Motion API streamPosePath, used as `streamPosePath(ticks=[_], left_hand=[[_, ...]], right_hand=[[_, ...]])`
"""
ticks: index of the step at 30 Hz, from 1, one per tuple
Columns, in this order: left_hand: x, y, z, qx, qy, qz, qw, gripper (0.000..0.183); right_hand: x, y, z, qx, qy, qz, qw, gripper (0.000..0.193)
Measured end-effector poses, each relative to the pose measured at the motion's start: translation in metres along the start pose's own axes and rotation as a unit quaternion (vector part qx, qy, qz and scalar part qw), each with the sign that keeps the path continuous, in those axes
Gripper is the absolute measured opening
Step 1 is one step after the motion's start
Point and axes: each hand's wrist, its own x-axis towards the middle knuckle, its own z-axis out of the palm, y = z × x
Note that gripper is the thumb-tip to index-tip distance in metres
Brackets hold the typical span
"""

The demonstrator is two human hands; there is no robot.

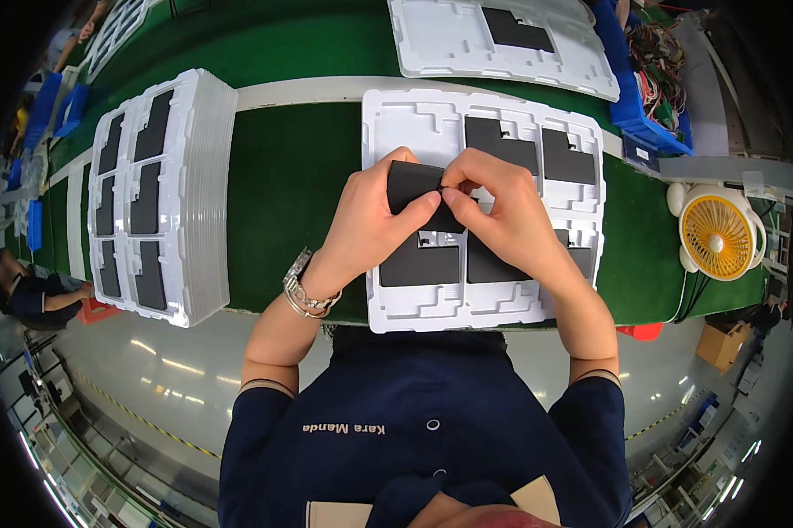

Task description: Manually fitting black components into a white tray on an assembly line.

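Note:
My left hand (368, 209) is closed on a flat black notched piece (412, 181), thumb on its near side. The piece is raised and tilted over a white moulded plastic tray (409, 132). My right hand (507, 204) pinches at the right edge of the same piece; whatever small part lies between those fingertips is hidden. Beneath my hands, more black notched pieces lie in the tray's pockets: one at the far middle (502, 148), one at the far right (568, 158), one at the near left (421, 266), others partly covered by my right hand.
To the left stands a tall stack of white trays (204, 198), black pieces in the top one. Another white tray (449, 53) lies beyond. At right are a blue bin (629, 110) of wires and a yellow-and-white fan (717, 233). The worktop (295, 202) is green.

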Motion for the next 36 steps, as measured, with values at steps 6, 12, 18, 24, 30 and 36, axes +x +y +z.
streamPosePath(ticks=[6,12,18,24,30,36], left_hand=[[0.000,-0.001,0.000,-0.009,-0.004,0.004,1.000,0.020],[-0.001,-0.006,0.001,-0.037,-0.017,0.013,0.999,0.019],[0.000,-0.007,-0.002,-0.063,0.002,0.002,0.998,0.018],[-0.001,-0.002,-0.001,-0.081,-0.001,-0.020,0.997,0.018],[-0.002,-0.005,0.000,-0.089,0.005,-0.023,0.996,0.017],[-0.003,-0.005,0.002,-0.038,0.030,-0.009,0.999,0.018]], right_hand=[[0.000,0.002,0.003,0.039,0.013,0.020,0.999,0.006],[-0.001,0.002,0.004,0.050,0.008,0.054,0.997,0.006],[0.000,0.005,0.000,0.136,-0.015,0.085,0.987,0.009],[0.001,0.003,-0.004,0.215,-0.051,0.157,0.963,0.007],[-0.001,0.000,-0.002,0.265,-0.036,0.177,0.947,0.004],[-0.002,0.004,0.006,0.263,0.008,0.164,0.951,0.002]])
